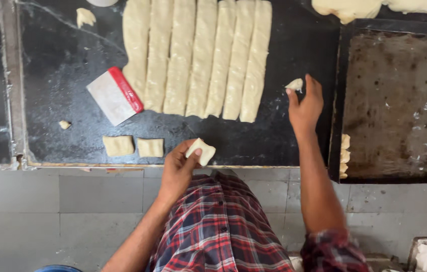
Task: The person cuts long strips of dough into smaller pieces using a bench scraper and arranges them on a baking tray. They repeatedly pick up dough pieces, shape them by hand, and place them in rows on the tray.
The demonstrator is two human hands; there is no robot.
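Dough square [201, 150] in left hand [177, 168] grip (counter edge); right hand [305, 107] pinches dough scrap [295, 84].

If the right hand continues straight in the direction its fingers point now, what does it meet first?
The right hand points up the dark worktop. That lane looks free until the dough mass at the far edge, probably; depth is unclear.

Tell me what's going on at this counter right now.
A person in a plaid shirt works dough on a dark counter. The left hand holds a small square dough piece near the counter's front edge, and the right hand holds a smaller bit next to a dark baking tray. Long dough strips lie side by side, a red-handled scraper to their left, with two cut squares below it.
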